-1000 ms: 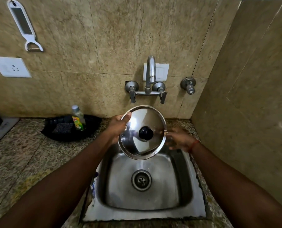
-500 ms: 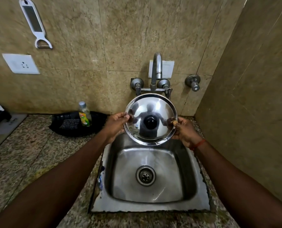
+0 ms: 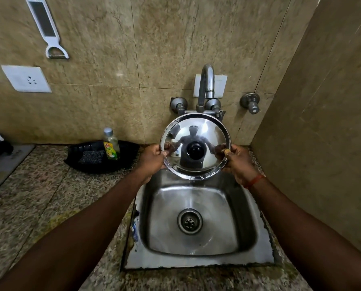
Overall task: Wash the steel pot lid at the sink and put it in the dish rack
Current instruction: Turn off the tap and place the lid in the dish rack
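The round steel pot lid (image 3: 204,131) with a black knob stands nearly upright above the back edge of the steel sink (image 3: 196,259), its shiny face turned toward me. My left hand (image 3: 152,159) pinches its left rim and my right hand (image 3: 238,160) pinches its right rim. The tap (image 3: 206,85) rises just behind and above the lid; no water runs. No dish rack is in view.
A black tray (image 3: 131,150) with a dark scrub pad (image 3: 91,156) and a dish soap bottle (image 3: 111,147) sits on the granite counter left of the sink. A side wall stands close on the right. A second valve (image 3: 251,102), a socket and a hanging peeler are on the back wall.
The lid tipped from tilted to nearly upright and rose toward the tap. My right hand came from behind it to grip its right rim.
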